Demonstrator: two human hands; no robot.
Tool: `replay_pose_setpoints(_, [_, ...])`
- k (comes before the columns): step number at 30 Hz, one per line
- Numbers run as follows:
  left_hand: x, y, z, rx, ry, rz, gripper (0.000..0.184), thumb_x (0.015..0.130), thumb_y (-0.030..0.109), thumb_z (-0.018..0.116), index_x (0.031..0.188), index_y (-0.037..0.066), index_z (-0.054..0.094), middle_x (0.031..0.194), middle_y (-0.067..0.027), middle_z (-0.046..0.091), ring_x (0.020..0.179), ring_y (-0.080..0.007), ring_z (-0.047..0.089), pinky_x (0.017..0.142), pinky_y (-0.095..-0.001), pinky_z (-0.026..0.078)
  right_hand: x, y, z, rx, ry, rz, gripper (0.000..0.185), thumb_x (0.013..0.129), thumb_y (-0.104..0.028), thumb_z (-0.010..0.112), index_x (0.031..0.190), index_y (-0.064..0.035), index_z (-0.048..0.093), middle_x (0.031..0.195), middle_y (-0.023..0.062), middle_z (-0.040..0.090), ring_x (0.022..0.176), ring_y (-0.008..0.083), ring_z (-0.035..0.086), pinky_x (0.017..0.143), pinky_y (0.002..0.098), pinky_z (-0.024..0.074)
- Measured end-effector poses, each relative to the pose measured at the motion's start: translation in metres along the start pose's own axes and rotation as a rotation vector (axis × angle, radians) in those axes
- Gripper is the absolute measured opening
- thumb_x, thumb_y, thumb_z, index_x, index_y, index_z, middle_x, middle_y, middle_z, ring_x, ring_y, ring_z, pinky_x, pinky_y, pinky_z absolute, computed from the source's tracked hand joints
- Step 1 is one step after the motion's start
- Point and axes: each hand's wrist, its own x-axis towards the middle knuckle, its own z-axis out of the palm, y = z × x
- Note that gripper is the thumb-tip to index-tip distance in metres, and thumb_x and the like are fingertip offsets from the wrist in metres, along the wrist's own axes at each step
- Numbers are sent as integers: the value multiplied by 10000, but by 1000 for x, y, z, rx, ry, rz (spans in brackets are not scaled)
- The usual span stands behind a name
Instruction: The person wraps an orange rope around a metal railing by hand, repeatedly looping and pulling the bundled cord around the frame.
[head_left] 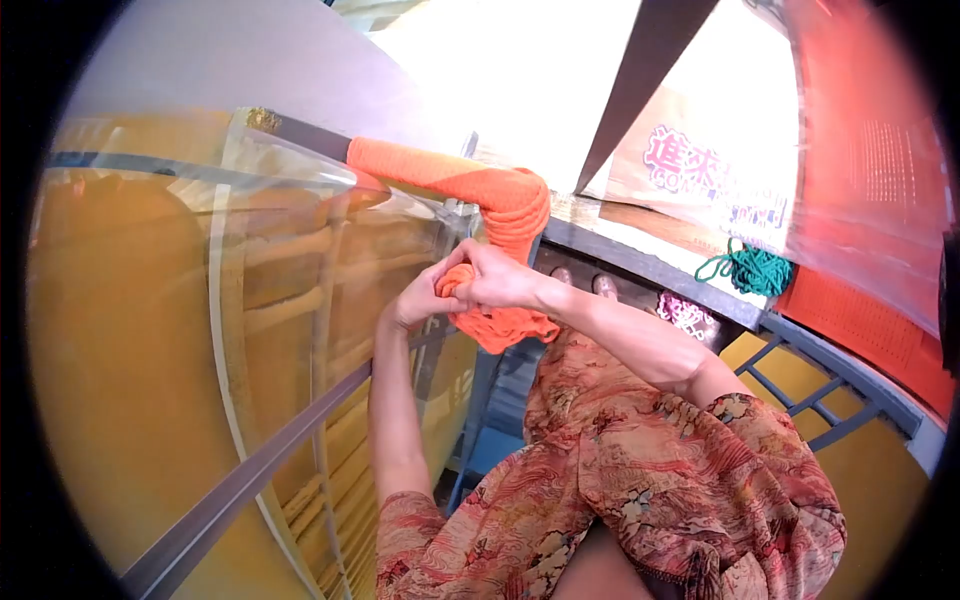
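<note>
Orange cord or fabric strip (515, 215) is wound in tight turns round a bar and its corner, and a loose bundle of it (505, 328) hangs below. My left hand (425, 298) is curled at the left of the bundle, its fingers bent round the orange material. From the right, my right hand (492, 278) closes on the same material, thumb and fingers pinched together. The two hands nearly meet just below the wrapped corner. Parts of the fingers are hidden behind the bundle.
Clear plastic sheeting and a metal rail (250, 470) are at the left. A green cord bundle (757, 270) lies on a ledge at the right, near a printed bag (665, 150). Pink and white cord (685, 312) is below. A blue metal frame (850, 385) stands at the lower right.
</note>
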Motion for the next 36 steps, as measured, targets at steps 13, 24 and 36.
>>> replay_pose_setpoints(13, [14,-1,-54,117,227,-120,252,893,248,609,1040,45,590,638,61,467,533,-23,368,489,-200,348,-48,84,-51,250,433,38,181,898,-91,510,768,11,584,728,53,615,680,124,588,646,276,487])
replay_pose_setpoints(24, [74,-20,-54,375,166,-172,319,873,286,641,1043,25,576,693,14,570,575,-70,496,502,-218,383,111,89,-60,986,395,-31,225,928,-176,505,1101,-47,570,880,41,630,609,106,534,613,263,479])
replay_pose_setpoints(36, [37,-22,-78,323,223,-92,450,916,277,580,1287,57,450,1083,-87,627,1025,-174,588,850,-311,459,-27,137,-88,1175,287,131,258,911,-235,581,1102,-62,574,721,19,604,491,94,470,454,261,419])
